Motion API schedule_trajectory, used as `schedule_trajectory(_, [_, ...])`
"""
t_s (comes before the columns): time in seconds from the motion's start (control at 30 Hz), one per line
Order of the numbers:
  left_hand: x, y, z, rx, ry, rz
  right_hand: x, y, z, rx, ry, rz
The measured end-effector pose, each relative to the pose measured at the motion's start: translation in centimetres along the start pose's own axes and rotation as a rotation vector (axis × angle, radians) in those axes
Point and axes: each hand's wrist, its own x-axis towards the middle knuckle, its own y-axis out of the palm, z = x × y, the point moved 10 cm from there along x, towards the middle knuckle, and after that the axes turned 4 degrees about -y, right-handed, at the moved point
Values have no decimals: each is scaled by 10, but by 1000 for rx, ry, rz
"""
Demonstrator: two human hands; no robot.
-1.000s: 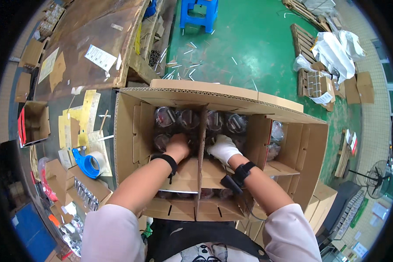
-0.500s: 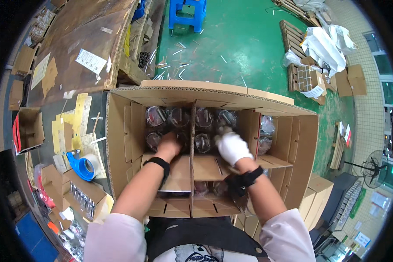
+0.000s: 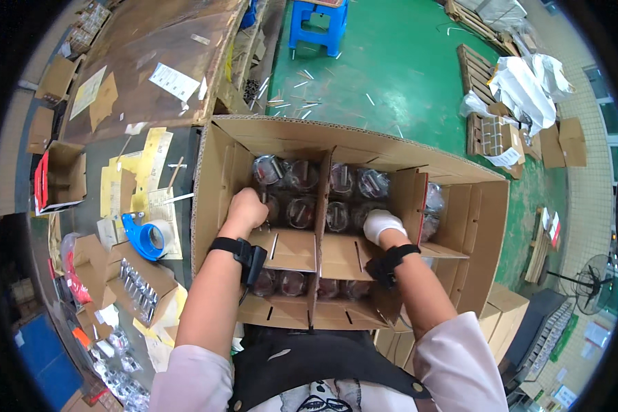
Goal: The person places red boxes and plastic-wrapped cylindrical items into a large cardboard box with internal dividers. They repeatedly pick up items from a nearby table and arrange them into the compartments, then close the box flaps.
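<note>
Wrapped round containers (image 3: 301, 213), clear film over dark bodies, are stowed inside a large open carton (image 3: 485, 247). Two far compartments hold a group each, running from the carton's left wall toward its centre; another pair sits toward the right edge, and more lie low along the near edge. Cardboard dividers (image 3: 412, 206) separate the groups.

Left hand (image 3: 247, 209), bare, black band (image 3: 232, 248) at the wrist: inside the far-left compartment, beside the carton's left wall, fingers at the nearer left container. Grip — fingertips partly hidden; cannot tell whether apart or closed on it.

Right hand (image 3: 382, 224), white glove, black band (image 3: 395, 258) at the wrist: in the adjoining compartment, over its near right corner, next to a container. Grip — fingers hidden beneath the glove's back; state cannot be told.

Desk (image 3: 189, 172), dark grey, along the carton's left edge. Near its right edge: blue tape dispenser (image 3: 139, 237). Farther back: yellow papers (image 3: 143, 168). Toward its left edge: small open box (image 3: 65, 178), red on one side.

Green floor (image 3: 405, 89) beyond the carton's far edge: blue stool (image 3: 333, 31).
</note>
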Motion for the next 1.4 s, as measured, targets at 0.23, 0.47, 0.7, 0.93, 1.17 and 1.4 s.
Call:
schedule_trajectory(0.23, [16, 19, 6, 150, -13, -81, 22, 6, -11, 249, 84, -57])
schedule_trajectory(0.47, [40, 54, 14, 121, -54, -63, 12, 5, -19, 325, 120, -104])
schedule_trajectory(0.7, [22, 52, 9, -179, 96, -59, 34, 10, -8, 159, -79, -207])
schedule_trajectory(0.93, [9, 48, -16, 106, -18, -83, 65, 41, -10, 23, -591, -294])
schedule_trajectory(1.17, [-275, -122, -36, -611, 812, -43, -160, -109, 67, 1126, -398, -291])
schedule_trajectory(1.4, [-255, -187, 350, -300, -119, -652, -322, -117, 113, 1301, -954, -25])
